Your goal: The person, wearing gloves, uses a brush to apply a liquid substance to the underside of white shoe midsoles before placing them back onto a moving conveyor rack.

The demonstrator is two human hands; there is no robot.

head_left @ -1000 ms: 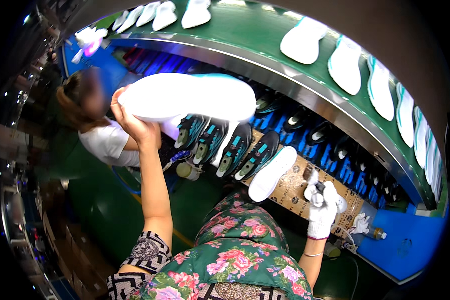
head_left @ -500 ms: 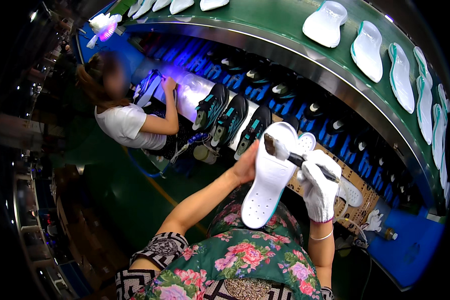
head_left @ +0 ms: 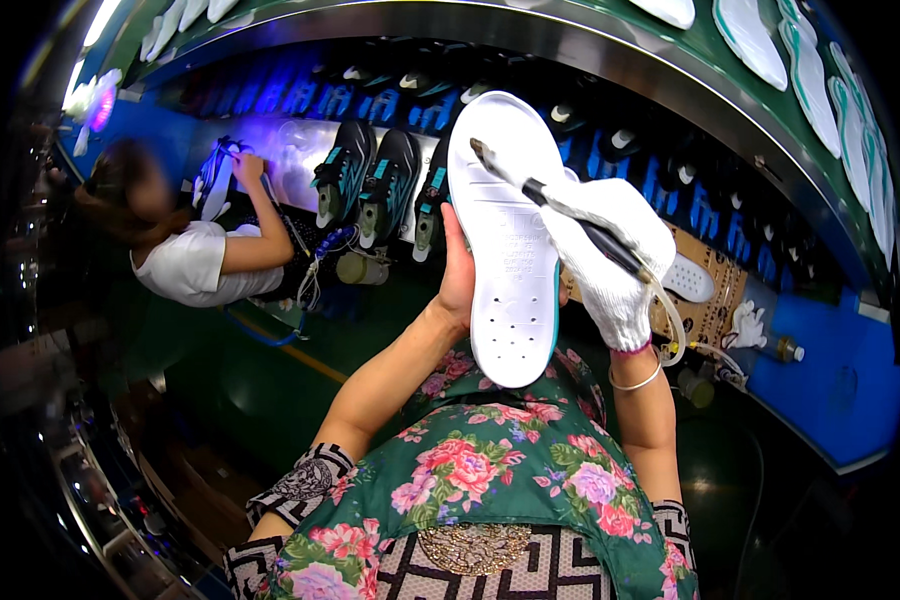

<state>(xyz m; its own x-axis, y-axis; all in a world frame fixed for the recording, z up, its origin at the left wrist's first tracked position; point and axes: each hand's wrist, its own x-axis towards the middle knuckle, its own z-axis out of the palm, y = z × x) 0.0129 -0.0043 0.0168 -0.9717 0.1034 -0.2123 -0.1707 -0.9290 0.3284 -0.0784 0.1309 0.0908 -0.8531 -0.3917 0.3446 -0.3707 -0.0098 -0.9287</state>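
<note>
My bare left hand (head_left: 457, 272) grips a white shoe sole (head_left: 515, 270) with a teal side edge, thumb along its left side and fingers mostly hidden behind. The sole is tilted up before me, its inner face showing, with small holes at the end nearest me. In a white knitted glove, my right hand (head_left: 642, 215) is closed round a dark-handled brush (head_left: 602, 245). A clear tube (head_left: 678, 325) runs from the handle's end. The brush tip lies over the far, rounded part of the sole; whether it touches is hard to tell.
Black and teal shoes (head_left: 390, 185) stand on a metal ledge at left, near a co-worker (head_left: 205, 262) handling a shoe. White soles (head_left: 745, 40) lie on the green conveyor. Cardboard at right bears another sole (head_left: 688, 277); a glove (head_left: 746, 326) and bottle (head_left: 789, 349) sit by a blue surface (head_left: 810, 385).
The sole has risen in the view, now more upright and closer. My right hand and the brush have moved up with it. The surroundings have shifted left as my head turned.
</note>
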